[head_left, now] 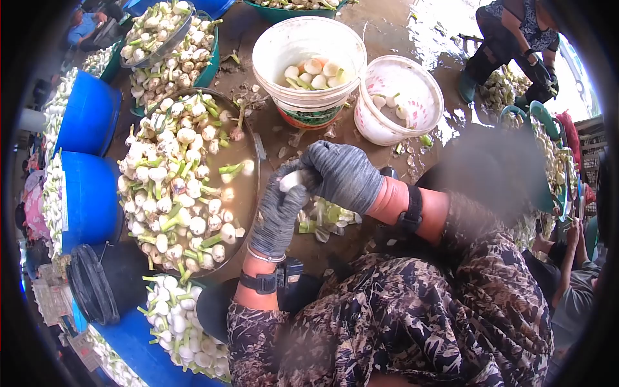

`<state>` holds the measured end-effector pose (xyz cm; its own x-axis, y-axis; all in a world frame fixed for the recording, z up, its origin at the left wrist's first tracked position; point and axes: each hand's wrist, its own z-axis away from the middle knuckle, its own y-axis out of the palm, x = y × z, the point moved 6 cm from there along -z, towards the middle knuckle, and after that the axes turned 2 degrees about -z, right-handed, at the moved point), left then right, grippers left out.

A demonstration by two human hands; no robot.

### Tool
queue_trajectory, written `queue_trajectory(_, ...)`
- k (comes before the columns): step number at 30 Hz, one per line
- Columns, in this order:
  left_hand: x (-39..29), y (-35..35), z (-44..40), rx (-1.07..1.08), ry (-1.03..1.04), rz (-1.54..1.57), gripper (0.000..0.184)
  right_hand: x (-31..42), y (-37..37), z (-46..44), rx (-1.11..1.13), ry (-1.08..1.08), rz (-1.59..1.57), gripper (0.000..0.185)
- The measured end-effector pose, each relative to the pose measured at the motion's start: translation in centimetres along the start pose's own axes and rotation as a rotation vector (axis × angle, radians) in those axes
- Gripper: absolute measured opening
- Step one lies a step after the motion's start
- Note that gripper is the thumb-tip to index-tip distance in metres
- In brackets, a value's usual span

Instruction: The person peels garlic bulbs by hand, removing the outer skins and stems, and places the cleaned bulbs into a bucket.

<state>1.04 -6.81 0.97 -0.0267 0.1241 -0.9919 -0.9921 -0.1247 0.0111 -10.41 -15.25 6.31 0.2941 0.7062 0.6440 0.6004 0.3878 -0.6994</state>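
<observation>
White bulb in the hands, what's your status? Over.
Left hand holding white bulb. Right hand curled beside it, fingertips hidden. Green scraps below; nothing visibly in the way.

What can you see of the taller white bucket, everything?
The taller white bucket is round, open-topped, plastic-looking, with dirt marks inside and green and red print low outside. It stands upright on the wet brown floor, a shorter printed bucket close beside it. Several pale bulbs with green stems lie inside. Neither gloved hand touches it.
</observation>
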Motion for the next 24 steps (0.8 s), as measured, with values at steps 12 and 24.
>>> queue_trajectory(12,0.2,-1.0,0.8,-0.132,0.066,-0.269,0.056,-2.1,2.6,0.9,0.18,0.101,-0.22,0.028)
queue_trajectory(24,3.6,-1.5,0.4,-0.385,-0.339,0.508,0.04,-5.5,6.5,3.6,0.953,0.42,-0.313,0.022)
